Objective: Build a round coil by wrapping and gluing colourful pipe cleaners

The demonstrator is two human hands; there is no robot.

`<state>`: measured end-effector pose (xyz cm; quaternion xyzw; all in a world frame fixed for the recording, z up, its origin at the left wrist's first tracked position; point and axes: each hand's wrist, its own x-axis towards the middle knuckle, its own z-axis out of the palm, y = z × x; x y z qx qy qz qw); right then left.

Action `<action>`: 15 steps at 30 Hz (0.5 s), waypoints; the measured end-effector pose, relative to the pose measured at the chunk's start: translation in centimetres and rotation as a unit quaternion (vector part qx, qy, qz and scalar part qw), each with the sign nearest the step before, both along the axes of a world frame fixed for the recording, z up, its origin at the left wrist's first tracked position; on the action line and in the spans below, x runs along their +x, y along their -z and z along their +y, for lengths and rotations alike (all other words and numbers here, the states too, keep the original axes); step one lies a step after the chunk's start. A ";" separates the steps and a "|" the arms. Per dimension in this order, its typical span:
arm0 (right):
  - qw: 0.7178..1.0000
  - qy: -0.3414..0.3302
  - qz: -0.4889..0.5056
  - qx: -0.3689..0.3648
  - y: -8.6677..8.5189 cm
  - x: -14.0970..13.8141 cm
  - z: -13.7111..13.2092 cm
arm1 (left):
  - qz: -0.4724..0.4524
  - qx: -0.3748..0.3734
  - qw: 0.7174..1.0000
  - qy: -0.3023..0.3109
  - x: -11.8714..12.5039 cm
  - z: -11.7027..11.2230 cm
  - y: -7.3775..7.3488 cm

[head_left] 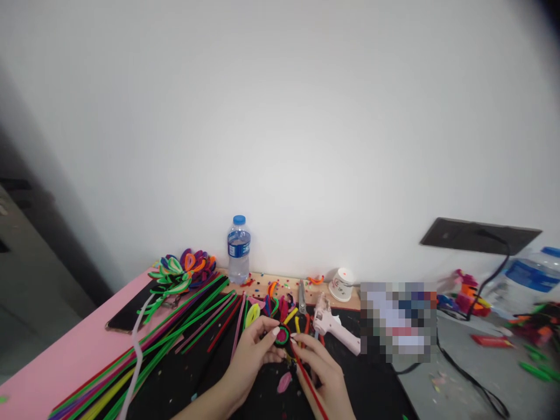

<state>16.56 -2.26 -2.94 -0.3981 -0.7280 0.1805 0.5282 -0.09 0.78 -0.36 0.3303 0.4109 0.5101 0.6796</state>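
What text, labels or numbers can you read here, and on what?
Nothing reads clearly.
Blue label on water bottle: print too small to read.
Red mark on paper cup: blurred, unreadable.
Blue label on large jug, right: blurred, unreadable.
The pixelated patch: nothing legible.
The pipe-cleaner coil in left hand: no text.

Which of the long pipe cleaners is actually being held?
The red pipe cleaner in the right hand, running up to the coiled disc; the other stems lie loose at left.
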 end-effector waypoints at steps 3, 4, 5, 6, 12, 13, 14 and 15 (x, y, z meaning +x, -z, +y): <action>0.999 -0.026 -0.037 -0.008 -0.5 0.2 0.1 | -0.007 -0.008 1.000 0.002 -0.1 -0.2 -0.2; 0.999 -0.028 -0.040 0.001 -0.7 0.2 0.0 | -0.007 -0.013 1.000 0.001 -0.1 -0.3 -0.3; 0.999 -0.015 -0.023 0.024 -1.0 0.1 0.0 | -0.006 -0.019 1.000 -0.003 -0.1 -0.4 -0.4; 0.999 -0.012 -0.021 0.032 -1.2 0.1 0.0 | -0.006 -0.027 1.000 -0.002 -0.1 -0.4 -0.5; 0.998 0.000 -0.026 0.051 -1.8 -0.5 -0.1 | -0.033 -0.046 0.998 0.008 -0.2 -0.5 -0.6; 0.999 0.001 -0.025 0.046 -1.7 -0.6 0.0 | -0.030 -0.050 0.998 0.003 -0.2 -0.4 -0.5; 0.999 0.007 -0.019 0.048 -1.5 -0.7 0.1 | -0.024 -0.060 0.998 -0.002 -0.2 -0.3 -0.4; 0.998 0.009 -0.014 0.054 -1.4 -0.9 0.2 | -0.022 -0.063 0.998 -0.008 -0.2 -0.2 -0.4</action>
